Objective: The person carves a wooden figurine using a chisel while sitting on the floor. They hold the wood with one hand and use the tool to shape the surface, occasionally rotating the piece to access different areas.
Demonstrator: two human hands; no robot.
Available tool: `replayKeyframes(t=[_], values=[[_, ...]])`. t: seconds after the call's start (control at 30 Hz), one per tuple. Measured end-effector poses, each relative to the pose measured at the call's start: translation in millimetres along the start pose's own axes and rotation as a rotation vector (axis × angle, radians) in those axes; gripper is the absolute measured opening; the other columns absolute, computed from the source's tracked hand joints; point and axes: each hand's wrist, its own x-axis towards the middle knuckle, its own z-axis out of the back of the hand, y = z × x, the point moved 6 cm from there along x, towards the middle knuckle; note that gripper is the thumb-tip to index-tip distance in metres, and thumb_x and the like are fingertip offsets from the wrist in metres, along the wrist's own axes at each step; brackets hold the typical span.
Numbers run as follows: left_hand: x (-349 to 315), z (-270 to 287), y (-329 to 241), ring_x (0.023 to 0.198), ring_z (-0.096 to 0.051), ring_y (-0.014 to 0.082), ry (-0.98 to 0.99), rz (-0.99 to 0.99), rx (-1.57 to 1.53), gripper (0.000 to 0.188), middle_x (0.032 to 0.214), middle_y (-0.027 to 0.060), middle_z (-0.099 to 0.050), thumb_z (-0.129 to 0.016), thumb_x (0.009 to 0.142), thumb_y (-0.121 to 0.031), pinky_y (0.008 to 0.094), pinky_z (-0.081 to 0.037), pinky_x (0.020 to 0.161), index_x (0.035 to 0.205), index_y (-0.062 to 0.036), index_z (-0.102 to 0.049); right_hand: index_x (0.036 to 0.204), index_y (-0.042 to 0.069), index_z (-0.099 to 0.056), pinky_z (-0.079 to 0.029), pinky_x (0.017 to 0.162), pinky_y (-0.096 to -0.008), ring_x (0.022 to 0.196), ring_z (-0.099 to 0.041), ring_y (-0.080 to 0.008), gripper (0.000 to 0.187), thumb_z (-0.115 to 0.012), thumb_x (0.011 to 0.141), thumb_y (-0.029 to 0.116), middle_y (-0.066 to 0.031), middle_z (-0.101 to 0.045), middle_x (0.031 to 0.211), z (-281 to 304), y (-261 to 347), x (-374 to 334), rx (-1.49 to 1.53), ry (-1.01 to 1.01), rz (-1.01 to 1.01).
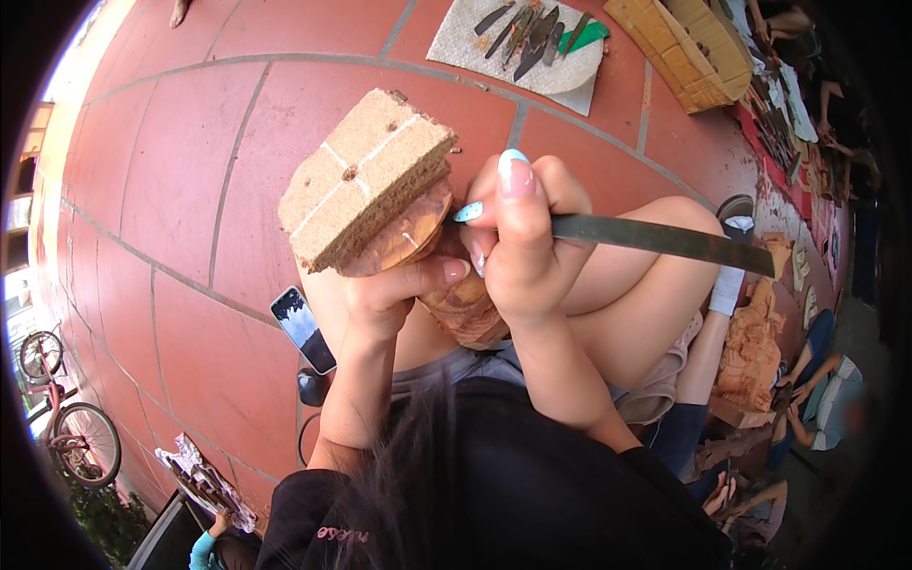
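Over my lap, a reddish-brown wood carving [465,309] is tilted so that the flat tan board [356,180] on its end faces up. White lines cross on the board around a small dark hole. My left hand [385,290] is closed around the carving just below the board, its thumb lying along the wood. Closed in my right hand [527,233] is a long dark flat chisel [670,239], its far end pointing right. The chisel's other end is hidden behind my fingers, close to the carving. Whether it touches the wood, I cannot tell.
Several dark carving tools lie on a white cloth [465,43] on the tiled floor ahead. Right of it stands a cardboard box [679,57]. A phone [304,328] lies by my left leg. Another large wood carving [755,347] and other people are at right; a bicycle [81,437] stands far left.
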Motion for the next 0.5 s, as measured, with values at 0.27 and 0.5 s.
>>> replayKeyframes(t=[0.27,0.5], values=[[0.5,-0.4,-1.8,0.089,-0.063,0.0243,0.039,-0.007,0.098,0.075,0.101,0.0128,-0.063,-0.068,0.043,-0.003,0.033,-0.053,0.083,0.117,0.0051,-0.058,0.068,0.005,-0.044,-0.027,0.038,-0.0249,0.039,-0.035,-0.008,0.036,-0.047,0.101,0.019,-0.0064,-0.045,0.051,-3.1,2.5,0.0,0.055,0.013,-0.068],[-2.6,-12.5,-11.3,0.1,-0.058,0.0248,-0.01,0.024,0.169,0.074,0.104,0.011,-0.059,-0.067,0.042,-0.014,0.0339,-0.046,0.093,0.113,0.0038,-0.056,0.069,0.007,-0.042,-0.024,0.035,-0.0244,0.037,-0.03,-0.0082,0.039,-0.043,0.104,0.023,-0.0048,-0.041,0.051,2.2,-6.5,1.0,0.16,-0.017,-0.163]])
